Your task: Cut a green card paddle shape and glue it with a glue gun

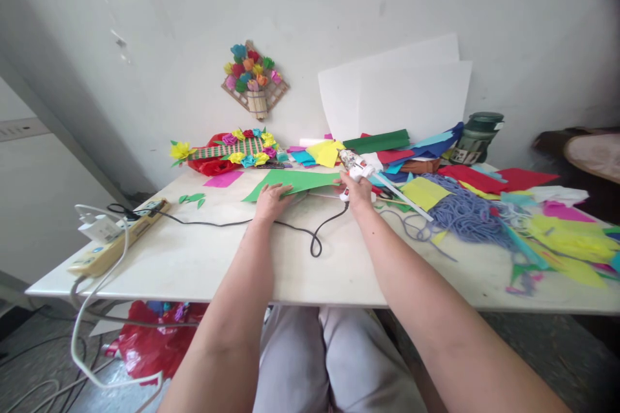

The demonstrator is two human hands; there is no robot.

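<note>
Table (184,264), front strip: open room between forearms, crossed by black cable (316,245). Left hand (271,202): fingers partly spread over near edge of green sheet (303,179); pinch or mere rest, cannot tell. Right hand (358,195): fingers bent at sheet's right end, close against glue gun (359,171); grip on gun, sheet or both, cannot tell. Green sheet: just beyond fingers, long axis side to side, left corner free, left hand nearer its middle. Leftward: bare stretch, then leaves (192,198). Rightward: yellow paper (425,195), yarn (472,216), crowded. Beyond: flower piece (249,148), paper heap (325,153); little room.
</note>
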